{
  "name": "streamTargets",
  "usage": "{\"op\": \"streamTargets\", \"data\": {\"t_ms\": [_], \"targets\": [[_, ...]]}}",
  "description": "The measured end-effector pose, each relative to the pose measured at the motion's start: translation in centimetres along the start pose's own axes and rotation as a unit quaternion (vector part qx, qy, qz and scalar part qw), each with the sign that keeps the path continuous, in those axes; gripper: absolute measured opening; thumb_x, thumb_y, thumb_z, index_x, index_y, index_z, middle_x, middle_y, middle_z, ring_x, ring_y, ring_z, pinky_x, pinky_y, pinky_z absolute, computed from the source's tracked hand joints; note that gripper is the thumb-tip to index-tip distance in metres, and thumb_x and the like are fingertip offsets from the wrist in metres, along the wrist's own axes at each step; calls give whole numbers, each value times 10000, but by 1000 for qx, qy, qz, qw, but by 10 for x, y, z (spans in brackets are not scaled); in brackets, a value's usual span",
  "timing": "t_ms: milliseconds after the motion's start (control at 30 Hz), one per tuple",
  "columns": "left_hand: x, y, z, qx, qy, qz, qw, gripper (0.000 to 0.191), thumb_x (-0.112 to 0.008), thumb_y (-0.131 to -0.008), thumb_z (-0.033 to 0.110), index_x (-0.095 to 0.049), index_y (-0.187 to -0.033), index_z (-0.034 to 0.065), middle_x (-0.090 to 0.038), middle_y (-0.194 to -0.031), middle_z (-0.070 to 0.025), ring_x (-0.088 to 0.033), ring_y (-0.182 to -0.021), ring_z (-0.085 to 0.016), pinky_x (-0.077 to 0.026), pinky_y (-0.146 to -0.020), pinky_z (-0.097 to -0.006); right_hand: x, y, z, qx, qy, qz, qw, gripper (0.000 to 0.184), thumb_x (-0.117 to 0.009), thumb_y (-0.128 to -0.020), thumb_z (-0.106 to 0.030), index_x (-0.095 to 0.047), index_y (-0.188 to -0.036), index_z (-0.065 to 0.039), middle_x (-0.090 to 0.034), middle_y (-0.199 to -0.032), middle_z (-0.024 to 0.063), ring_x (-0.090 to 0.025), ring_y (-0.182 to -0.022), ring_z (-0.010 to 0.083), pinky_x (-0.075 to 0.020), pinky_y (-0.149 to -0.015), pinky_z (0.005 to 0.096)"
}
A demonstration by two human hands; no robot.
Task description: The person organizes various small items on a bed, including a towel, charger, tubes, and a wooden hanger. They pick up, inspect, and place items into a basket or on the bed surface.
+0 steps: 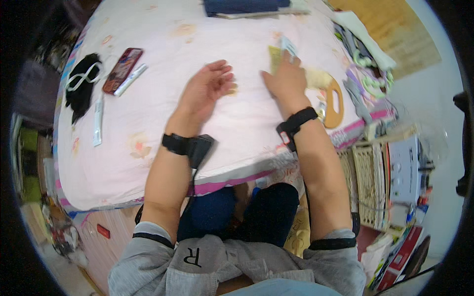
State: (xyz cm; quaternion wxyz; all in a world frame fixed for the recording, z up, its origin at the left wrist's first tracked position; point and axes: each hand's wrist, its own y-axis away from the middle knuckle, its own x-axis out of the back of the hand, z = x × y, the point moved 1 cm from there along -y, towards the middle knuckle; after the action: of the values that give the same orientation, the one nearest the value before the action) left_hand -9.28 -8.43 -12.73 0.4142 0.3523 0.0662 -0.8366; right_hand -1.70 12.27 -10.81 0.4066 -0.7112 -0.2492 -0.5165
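Observation:
My left hand (209, 88) hovers over or rests on a pale floral bedsheet (148, 111), palm turned inward, fingers loosely curled, with nothing in it. To its right, my right hand (289, 79) reaches over a yellow packet or card (274, 59) and a pale blue-white packet (288, 48). Its fingers cover the lower part of the pale one, and its thumb is spread away. Whether it grips either is blurred. Just right of that hand lies a tan piece with an oval handle slot (335, 105), beside a cream fluffy piece (318, 78).
On the left lie a phone in a dark red case (123, 71), a white stick-like tube (130, 80), another pale tube (97, 122) and a black cloth (83, 88) with white cord. Folded dark fabric (240, 7) sits at the far edge. Green hangers (374, 83) line the right side.

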Motion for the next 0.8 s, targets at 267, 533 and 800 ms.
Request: {"op": "streamTargets", "data": {"t_ms": [267, 533, 800], "targets": [[14, -3, -3, 1, 54, -3, 999, 296, -502, -967, 45, -530, -1254, -21, -600, -1138, -111, -615, -957, -179, -558, -850, -303, 17, 10, -20, 30, 73, -102, 992, 694, -643, -748, -123, -441, -1403, -14, -624, -1095, 274, -624, -1002, 452, -535, -857, 506], [22, 11, 28, -203, -253, 24, 946, 281, -592, -862, 65, -658, -1132, 30, -631, -1105, -128, -632, -950, -197, -527, -826, -350, 48, 105, -80, 134, -47, -82, 986, 722, -699, -797, -158, -424, -1450, -24, -577, -1180, 228, -546, -1081, 405, -497, -908, 491], [160, 27, 161, -196, -719, 402, 532, 385, -686, -807, 249, -714, -1169, 123, -645, -1207, -189, -561, -1174, -383, -470, -979, -475, 42, 125, -84, 97, -113, -25, 989, 733, -718, -834, -186, -387, -1462, -5, -460, -1367, 262, -465, -1215, 422, -440, -1009, 489]]}}
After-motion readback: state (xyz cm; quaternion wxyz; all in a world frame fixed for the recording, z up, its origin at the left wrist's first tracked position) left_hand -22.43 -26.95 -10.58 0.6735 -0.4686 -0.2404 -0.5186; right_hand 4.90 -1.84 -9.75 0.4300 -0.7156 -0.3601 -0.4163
